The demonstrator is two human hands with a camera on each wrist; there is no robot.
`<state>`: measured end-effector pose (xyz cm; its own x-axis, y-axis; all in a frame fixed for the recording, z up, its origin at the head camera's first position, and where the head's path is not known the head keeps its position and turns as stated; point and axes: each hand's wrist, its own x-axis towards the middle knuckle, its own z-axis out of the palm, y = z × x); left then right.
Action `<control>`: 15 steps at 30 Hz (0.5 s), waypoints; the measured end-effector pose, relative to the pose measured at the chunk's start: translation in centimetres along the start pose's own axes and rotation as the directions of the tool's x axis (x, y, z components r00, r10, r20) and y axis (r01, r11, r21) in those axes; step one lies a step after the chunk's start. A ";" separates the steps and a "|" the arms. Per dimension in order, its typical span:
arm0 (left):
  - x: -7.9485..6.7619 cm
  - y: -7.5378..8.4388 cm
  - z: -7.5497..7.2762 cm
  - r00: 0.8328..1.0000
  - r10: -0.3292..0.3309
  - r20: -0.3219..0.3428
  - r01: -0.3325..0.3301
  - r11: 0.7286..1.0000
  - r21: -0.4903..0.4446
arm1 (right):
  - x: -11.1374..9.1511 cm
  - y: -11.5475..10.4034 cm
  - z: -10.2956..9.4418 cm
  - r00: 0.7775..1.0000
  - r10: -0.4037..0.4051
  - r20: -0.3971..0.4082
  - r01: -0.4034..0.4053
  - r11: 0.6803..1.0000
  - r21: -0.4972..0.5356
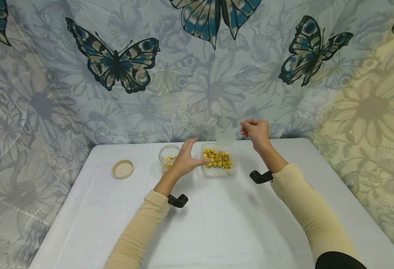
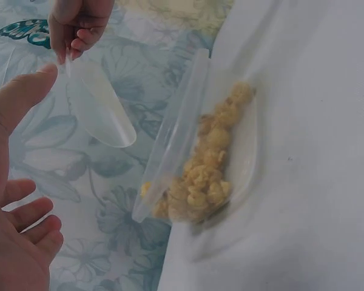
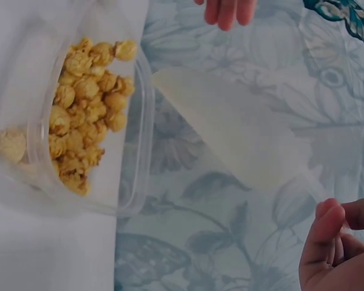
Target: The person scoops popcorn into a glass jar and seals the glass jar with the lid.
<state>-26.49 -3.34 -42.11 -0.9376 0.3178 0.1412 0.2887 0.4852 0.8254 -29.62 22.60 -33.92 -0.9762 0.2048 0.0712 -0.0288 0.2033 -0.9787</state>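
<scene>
My right hand (image 1: 257, 133) pinches the thin handle of a translucent plastic scoop (image 3: 242, 130) above the far side of the table. The scoop's blade (image 2: 100, 106) looks bare and hangs just beyond a clear plastic container (image 1: 216, 172). Golden caramel popcorn (image 1: 218, 158) fills part of that container, and a paler piece (image 3: 11, 145) shows at its wall. Between the container and a glass jar (image 1: 163, 154) is my left hand (image 1: 183, 160), thumb and fingers spread, holding nothing. It partly hides the jar, which has some popcorn inside. In the head view, the left thumb overlaps the container's left edge.
A round, cream-coloured lid (image 1: 123, 178) lies on the white-covered table (image 1: 210, 224), left of the jar. Right behind the table's far edge hangs a butterfly-and-flower printed cloth (image 1: 214, 93). Each wrist wears a small black camera.
</scene>
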 end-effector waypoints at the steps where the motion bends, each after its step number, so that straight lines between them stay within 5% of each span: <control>1: 0.0 -0.1 0.2 1.000 0.000 0.003 0.000 1.000 0.001 | 0.0 0.1 -0.1 1.000 -0.002 0.001 0.002 1.000 -0.016; 15: 0.2 -1.2 2.4 0.997 -0.079 0.024 0.079 0.997 0.012 | 0.1 0.7 -0.2 0.995 -0.099 0.013 0.099 0.956 -0.278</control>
<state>-26.58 -1.93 -44.39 -0.9527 0.2976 0.0623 0.2160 0.5181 0.8276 -29.70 22.95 -34.58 -0.9713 0.1711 0.1652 -0.0642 0.4803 -0.8747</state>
